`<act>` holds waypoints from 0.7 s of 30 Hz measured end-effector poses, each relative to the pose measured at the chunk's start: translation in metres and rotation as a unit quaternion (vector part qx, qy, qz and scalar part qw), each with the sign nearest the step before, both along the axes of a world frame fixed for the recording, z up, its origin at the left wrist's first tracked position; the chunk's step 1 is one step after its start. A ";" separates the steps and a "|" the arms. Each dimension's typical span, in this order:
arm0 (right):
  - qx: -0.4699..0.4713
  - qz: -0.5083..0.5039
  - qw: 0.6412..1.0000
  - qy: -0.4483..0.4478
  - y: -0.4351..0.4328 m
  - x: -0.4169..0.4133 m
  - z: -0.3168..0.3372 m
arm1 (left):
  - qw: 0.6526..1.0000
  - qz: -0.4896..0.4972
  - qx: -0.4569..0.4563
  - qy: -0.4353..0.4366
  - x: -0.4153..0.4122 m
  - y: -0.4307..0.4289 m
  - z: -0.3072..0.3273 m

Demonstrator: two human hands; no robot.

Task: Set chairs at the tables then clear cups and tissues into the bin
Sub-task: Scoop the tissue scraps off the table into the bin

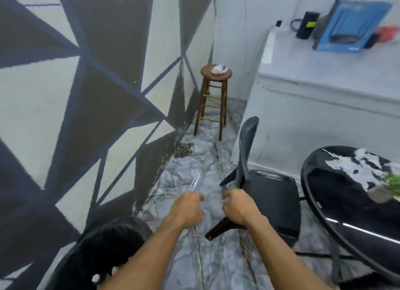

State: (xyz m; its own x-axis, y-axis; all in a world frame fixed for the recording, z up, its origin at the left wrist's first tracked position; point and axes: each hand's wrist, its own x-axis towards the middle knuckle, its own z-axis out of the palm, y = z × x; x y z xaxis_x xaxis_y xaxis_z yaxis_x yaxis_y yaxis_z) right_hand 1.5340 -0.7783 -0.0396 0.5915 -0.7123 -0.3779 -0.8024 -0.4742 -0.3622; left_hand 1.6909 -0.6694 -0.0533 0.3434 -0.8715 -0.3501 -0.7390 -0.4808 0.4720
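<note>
At far left, a wall [65, 94] painted in dark and pale triangles runs back to the room corner. Below it, at the bottom edge, sits a round black bin [104, 246] with small white scraps [96, 277] showing inside. Farther back, a heap of chain [184, 150] lies on the marbled floor [194, 257] against the wall base.

Left hand [188, 209]: extended over the floor, fingers curled tight, pinching the lower end of a clear plastic item [198, 181] that rises above the knuckles.

In the corner stands a wooden stool [213, 107]. A crumpled white tissue [219, 68] rests on its seat.

Right hand [237, 207]: just beside the left, fingers curled inward toward the same plastic item. Blur prevents confirming whether it grips the item or closes on nothing.

Directly behind the right hand is a black chair [272, 194], facing right, seat close to a round black table [346, 198]; one chair leg shows below the wrist. A green plant [392, 181] sits on the table at the right edge.

Behind, a white counter [324, 68] carries a black cylinder [307, 25] and a blue box [352, 25].
</note>
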 end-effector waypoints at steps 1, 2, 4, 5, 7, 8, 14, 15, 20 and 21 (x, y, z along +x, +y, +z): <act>-0.005 -0.027 1.000 -0.008 -0.011 -0.029 0.005 | 0.999 -0.032 -0.004 -0.005 -0.022 -0.019 0.004; -0.009 -0.053 0.998 -0.015 -0.021 -0.058 0.011 | 0.998 -0.059 -0.006 -0.009 -0.045 -0.038 0.009; -0.014 -0.107 0.994 -0.018 -0.038 -0.117 0.019 | 0.994 -0.108 -0.020 -0.014 -0.093 -0.074 0.016; -0.016 -0.134 0.991 -0.019 -0.046 -0.145 0.023 | 0.991 -0.129 -0.031 -0.016 -0.118 -0.091 0.018; -0.019 -0.179 0.983 -0.021 -0.059 -0.199 0.028 | 0.986 -0.165 -0.035 -0.011 -0.167 -0.122 0.022; -0.015 -0.198 0.980 -0.024 -0.065 -0.224 0.029 | 0.982 -0.183 -0.038 -0.012 -0.191 -0.136 0.024; 0.004 -0.297 0.954 -0.047 -0.098 -0.339 0.029 | 0.961 -0.269 -0.061 -0.008 -0.310 -0.201 0.025; 0.006 -0.309 0.950 -0.053 -0.103 -0.350 0.028 | 0.959 -0.277 -0.059 -0.004 -0.324 -0.210 0.025; -0.016 -0.327 0.943 -0.065 -0.141 -0.389 0.028 | 0.948 -0.310 -0.074 -0.016 -0.366 -0.258 0.030; -0.021 -0.333 0.940 -0.069 -0.151 -0.394 0.029 | 0.945 -0.318 -0.078 -0.018 -0.371 -0.270 0.031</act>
